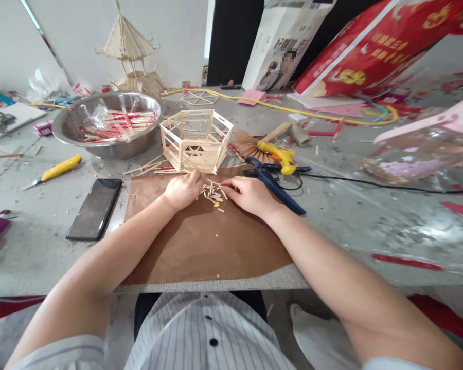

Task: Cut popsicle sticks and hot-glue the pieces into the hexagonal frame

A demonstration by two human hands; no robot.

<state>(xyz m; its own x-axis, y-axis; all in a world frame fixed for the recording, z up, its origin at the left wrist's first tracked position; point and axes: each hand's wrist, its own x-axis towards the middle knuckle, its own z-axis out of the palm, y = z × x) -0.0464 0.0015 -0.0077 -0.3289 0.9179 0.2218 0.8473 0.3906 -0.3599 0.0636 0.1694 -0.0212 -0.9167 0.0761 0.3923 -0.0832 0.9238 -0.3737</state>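
Observation:
A small heap of short cut wooden stick pieces (215,195) lies on a brown sheet (216,246), with a yellow scrap among them. At the heap's left edge is my left hand (184,191), its fingers curled together; what they hold, if anything, is hidden. My right hand (252,194) touches the right side of the heap, thumb and forefinger brought together; anything between them is too small to make out. Just beyond both hands stands a hexagonal frame of wooden sticks (196,163), open at the top.
A steel bowl (111,149) of red-marked sticks, a yellow utility knife (61,168) and a phone (94,209) are at left. A blue-and-yellow glue gun (273,185) with a black cord lies right. Behind are a stick pagoda (129,41), a red bag (374,49) and a clear jug (420,154).

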